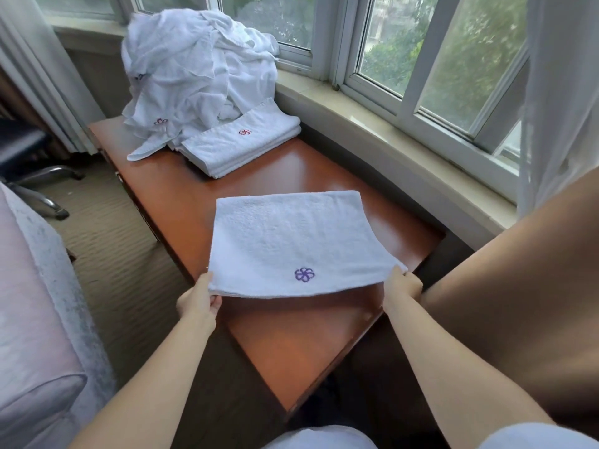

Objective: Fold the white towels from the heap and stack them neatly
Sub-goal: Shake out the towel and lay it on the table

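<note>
A folded white towel (pixel 291 241) with a purple flower mark lies across the middle of the wooden table (pixel 291 345). Its near edge is lifted off the wood. My left hand (pixel 199 303) pinches the near left corner, and my right hand (pixel 402 286) pinches the near right corner. At the far end of the table a heap of crumpled white towels (pixel 194 69) leans toward the window. In front of the heap sits a short stack of folded towels (pixel 240 144) with a red mark on top.
A window sill (pixel 405 150) and windows run along the table's right side, with a sheer curtain (pixel 560 92) at far right. A bed edge (pixel 35 312) lies at left. A chair base (pixel 42 183) stands on the carpet.
</note>
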Demonstrator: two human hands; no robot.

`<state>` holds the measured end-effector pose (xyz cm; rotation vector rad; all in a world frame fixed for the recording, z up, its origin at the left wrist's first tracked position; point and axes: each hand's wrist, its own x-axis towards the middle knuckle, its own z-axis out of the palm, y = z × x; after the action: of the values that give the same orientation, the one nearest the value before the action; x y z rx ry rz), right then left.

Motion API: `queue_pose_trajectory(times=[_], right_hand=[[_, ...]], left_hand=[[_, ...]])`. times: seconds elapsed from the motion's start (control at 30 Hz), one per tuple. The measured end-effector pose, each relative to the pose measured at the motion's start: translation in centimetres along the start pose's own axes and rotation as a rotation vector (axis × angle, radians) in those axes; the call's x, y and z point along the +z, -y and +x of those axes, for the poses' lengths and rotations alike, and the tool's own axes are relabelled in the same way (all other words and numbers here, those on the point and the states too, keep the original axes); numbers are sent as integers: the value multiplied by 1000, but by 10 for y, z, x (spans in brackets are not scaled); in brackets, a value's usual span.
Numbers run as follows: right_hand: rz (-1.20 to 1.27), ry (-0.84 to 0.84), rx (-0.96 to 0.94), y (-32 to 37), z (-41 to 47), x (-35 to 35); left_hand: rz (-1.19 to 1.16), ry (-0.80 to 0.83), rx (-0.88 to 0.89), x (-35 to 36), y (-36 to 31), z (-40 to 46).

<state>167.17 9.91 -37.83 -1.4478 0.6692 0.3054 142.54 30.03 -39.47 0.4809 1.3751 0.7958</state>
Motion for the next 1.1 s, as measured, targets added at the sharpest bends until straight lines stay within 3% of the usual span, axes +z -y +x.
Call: queue_pose_trajectory(times=[0.1, 0.2, 0.33, 0.4, 0.57, 0.63, 0.93, 1.1], right_hand=[[-206, 4, -54, -8, -9, -17], [-230, -16, 69, -21, -15, -35], [-549, -4, 73, -35, -17, -47], [-528, -116, 30, -39, -7, -49], [-1067, -57, -156, -38, -6, -37], [-1179, -44, -226, -36, 1, -28], [-1168, 111, -269, -17, 49, 36], [-1046, 121, -176, -8, 68, 70]], left_hand=[[112, 6, 57, -19, 7, 4], [384, -73, 172, -37, 27, 5], [735, -108, 186, -55, 43, 12], [839, -57, 124, -55, 43, 16], [959, -7, 185, -33, 30, 25], [982, -1, 235, -20, 24, 30], [961, -79, 109, 38, 3, 64], [891, -104, 53, 64, -2, 80]])
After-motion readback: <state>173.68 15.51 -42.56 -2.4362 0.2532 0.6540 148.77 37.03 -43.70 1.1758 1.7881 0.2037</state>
